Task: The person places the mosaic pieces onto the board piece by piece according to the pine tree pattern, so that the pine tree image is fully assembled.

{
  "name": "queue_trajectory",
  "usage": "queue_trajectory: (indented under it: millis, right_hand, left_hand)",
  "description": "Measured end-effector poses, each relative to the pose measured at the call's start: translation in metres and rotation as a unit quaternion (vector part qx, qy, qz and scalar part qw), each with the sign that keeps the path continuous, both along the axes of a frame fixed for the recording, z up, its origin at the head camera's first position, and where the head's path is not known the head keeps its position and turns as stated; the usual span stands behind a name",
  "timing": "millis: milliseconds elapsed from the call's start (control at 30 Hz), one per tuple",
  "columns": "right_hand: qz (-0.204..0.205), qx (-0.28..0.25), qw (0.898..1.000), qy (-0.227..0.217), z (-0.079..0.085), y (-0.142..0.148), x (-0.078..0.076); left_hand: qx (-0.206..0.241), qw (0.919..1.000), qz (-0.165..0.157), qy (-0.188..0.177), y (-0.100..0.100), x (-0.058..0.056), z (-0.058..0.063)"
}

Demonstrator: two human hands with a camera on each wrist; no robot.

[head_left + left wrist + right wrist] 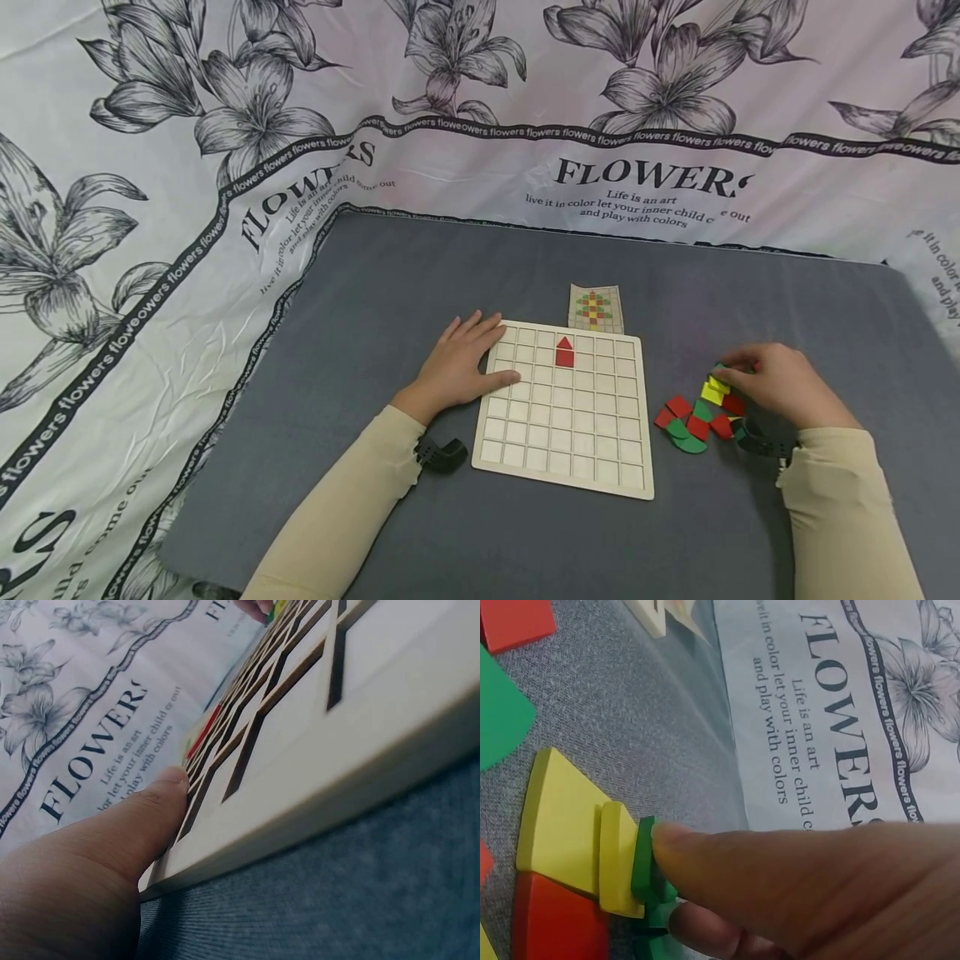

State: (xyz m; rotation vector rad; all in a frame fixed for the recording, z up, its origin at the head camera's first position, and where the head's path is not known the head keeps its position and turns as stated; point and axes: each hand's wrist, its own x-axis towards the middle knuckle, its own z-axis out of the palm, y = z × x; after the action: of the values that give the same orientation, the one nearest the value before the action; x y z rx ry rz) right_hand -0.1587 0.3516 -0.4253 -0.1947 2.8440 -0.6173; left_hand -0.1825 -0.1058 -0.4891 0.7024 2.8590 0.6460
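Observation:
A pale wooden grid board (562, 417) lies on the table, with a red triangle (565, 342) above a red square (564, 358) near its top edge. My left hand (459, 367) rests at the board's upper left corner, fingers spread and thumb lying on the grid. To the right, my right hand (783, 383) is over a pile of coloured pieces. Its thumb and a finger pinch a small green piece (645, 862), whose full shape is hidden. Beside that piece are yellow pieces (559, 825) and a red piece (559, 919).
A pattern card (595, 309) showing a coloured tree-like figure lies behind the board. Several red and green pieces (690, 446) are scattered between the board and my right wrist. A floral sheet (637, 183) borders the grey table (420, 275) at the back.

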Motion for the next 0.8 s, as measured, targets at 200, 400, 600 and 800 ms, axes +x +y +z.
queue_trajectory:
  millis: [200, 400, 600, 800]
  right_hand:
    - [0.007, -0.002, 1.000, 0.016, -0.001, -0.002, 0.000]
    - [0.004, -0.010, 1.000, 0.026, -0.001, -0.006, 0.001]
    - [0.009, -0.019, 0.999, 0.036, 0.003, -0.013, 0.003]
    - [0.012, -0.029, 0.999, 0.030, 0.010, -0.030, 0.001]
  left_hand:
    - [-0.001, 1.0000, -0.001, 0.001, 0.000, 0.000, 0.001]
    - [0.000, 1.0000, -0.002, 0.001, 0.000, 0.000, 0.000]
    - [0.000, 1.0000, -0.001, -0.001, 0.000, 0.000, -0.001]
    - [0.000, 1.0000, 0.000, -0.001, 0.001, -0.001, 0.000]
